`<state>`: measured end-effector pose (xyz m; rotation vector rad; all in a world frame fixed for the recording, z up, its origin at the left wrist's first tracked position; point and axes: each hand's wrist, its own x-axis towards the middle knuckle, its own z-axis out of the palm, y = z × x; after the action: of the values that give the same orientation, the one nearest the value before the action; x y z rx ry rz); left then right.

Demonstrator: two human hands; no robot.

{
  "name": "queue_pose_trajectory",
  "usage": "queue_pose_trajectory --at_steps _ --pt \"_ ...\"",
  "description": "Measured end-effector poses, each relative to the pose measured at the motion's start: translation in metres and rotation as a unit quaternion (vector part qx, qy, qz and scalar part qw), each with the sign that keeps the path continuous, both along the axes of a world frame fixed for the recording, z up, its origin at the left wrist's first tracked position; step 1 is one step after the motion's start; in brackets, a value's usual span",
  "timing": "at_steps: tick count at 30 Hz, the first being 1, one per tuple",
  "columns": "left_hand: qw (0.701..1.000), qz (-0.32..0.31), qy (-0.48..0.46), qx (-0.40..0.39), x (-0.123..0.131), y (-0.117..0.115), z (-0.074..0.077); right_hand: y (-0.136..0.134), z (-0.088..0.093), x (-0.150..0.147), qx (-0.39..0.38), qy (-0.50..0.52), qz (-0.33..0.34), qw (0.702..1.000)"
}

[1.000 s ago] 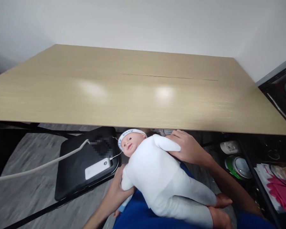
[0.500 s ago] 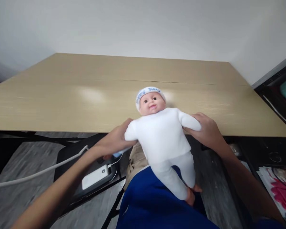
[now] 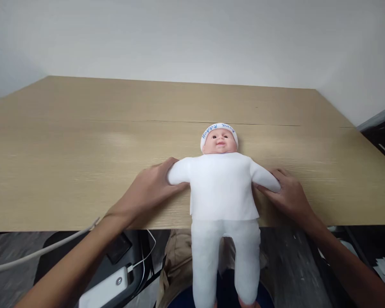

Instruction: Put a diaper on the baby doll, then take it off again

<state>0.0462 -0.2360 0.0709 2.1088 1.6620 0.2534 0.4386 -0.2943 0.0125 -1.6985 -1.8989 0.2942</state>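
Note:
A baby doll (image 3: 224,184) in a white top and white trousers lies face up at the near edge of the wooden table (image 3: 83,149). Its head wears a white cap (image 3: 218,127) with blue lettering, and its legs stick out past the edge. My left hand (image 3: 152,184) is closed round the doll's arm on the left side. On the right side, my right hand (image 3: 285,192) grips the other arm. The fingertips of both hands are partly hidden behind the doll's arms.
Below the table's left front, a white power bank (image 3: 105,288) with a thin cable rests on a dark chair (image 3: 64,239). A thick white cable (image 3: 45,252) runs up towards the table edge. A pale wall (image 3: 192,38) stands behind the table.
Both hands have moved the doll forward over the table. It was tilted with its legs over my lap; now it lies straighter, its torso on the tabletop. My view has shifted too.

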Motion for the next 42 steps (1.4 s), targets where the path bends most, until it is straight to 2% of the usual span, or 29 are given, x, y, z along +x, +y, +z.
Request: queue_pose_trajectory --at_steps 3,7,13,17,25,29,32,37,42 --pt "0.999 0.015 0.032 0.029 -0.001 0.01 -0.002 0.017 0.0 -0.002 0.002 0.001 0.006 1.0" --pt "0.996 0.033 0.055 0.066 0.001 0.041 -0.009 0.055 -0.005 -0.006 0.018 -0.01 0.01 1.0" --pt "0.985 0.086 0.087 0.124 0.002 0.108 -0.026 0.137 -0.022 -0.006 0.095 -0.044 0.011 0.994" --pt "0.975 0.082 0.105 0.18 0.003 0.154 -0.036 0.188 -0.028 -0.01 0.131 -0.037 0.013 0.991" --pt "0.955 0.077 0.138 0.251 0.001 0.245 -0.055 0.273 -0.032 -0.018 0.144 -0.072 -0.017 0.987" --pt "0.95 0.072 0.143 0.269 -0.001 0.282 -0.062 0.305 -0.031 -0.017 0.141 -0.087 -0.005 0.986" --pt "0.95 0.059 0.132 0.279 -0.006 0.292 -0.068 0.313 -0.029 -0.009 0.139 -0.091 0.027 0.986" --pt "0.951 -0.029 0.061 0.301 -0.038 0.28 -0.074 0.3 -0.028 0.018 0.133 -0.088 0.118 0.98" --pt "0.958 -0.046 -0.009 0.283 -0.065 0.274 -0.075 0.295 -0.033 0.038 0.127 -0.086 0.124 0.98"
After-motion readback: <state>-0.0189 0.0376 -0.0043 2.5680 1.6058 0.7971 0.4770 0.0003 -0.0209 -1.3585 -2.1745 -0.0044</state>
